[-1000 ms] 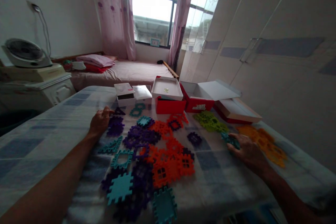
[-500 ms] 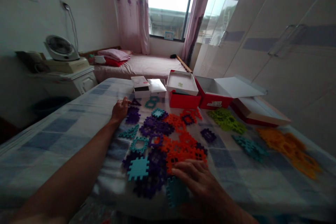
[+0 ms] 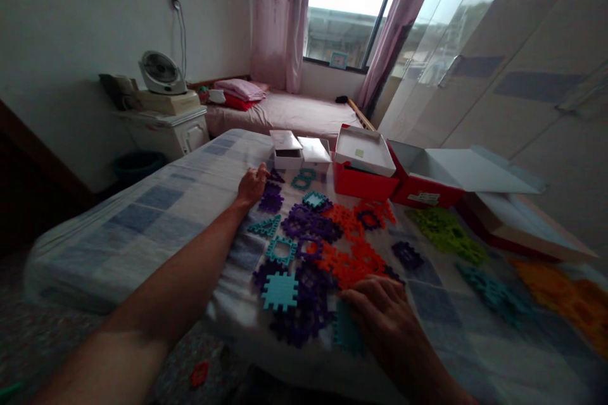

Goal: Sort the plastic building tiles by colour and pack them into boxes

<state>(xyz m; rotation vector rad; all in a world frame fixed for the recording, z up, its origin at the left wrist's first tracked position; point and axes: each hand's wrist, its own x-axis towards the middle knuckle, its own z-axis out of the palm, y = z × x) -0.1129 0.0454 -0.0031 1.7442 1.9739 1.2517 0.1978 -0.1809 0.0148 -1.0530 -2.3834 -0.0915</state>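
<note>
My left hand (image 3: 253,186) is stretched to the far left of the pile, its fingers closed at the edge of a small purple triangular interlocking piece (image 3: 276,176). Below it lie purple square pieces (image 3: 270,198) and a teal triangular piece (image 3: 266,226). Closer to me, a solid teal square (image 3: 280,292) rests on purple pieces (image 3: 304,323). My right hand (image 3: 380,310) is curled at the near side of the orange pieces (image 3: 356,259), fingers together; what they hold is hidden. A teal piece (image 3: 346,329) shows partly beneath it.
White small boxes (image 3: 288,158) and red boxes (image 3: 363,180) line the table's back. To the right lie green pieces (image 3: 446,234), more teal pieces (image 3: 494,291) and yellow-orange pieces (image 3: 565,291). An orange piece (image 3: 199,374) is on the floor.
The view has swung left, so everything appears farther right. The windowed orange square under my right fingers no longer shows. My left hand stays by the purple triangle.
</note>
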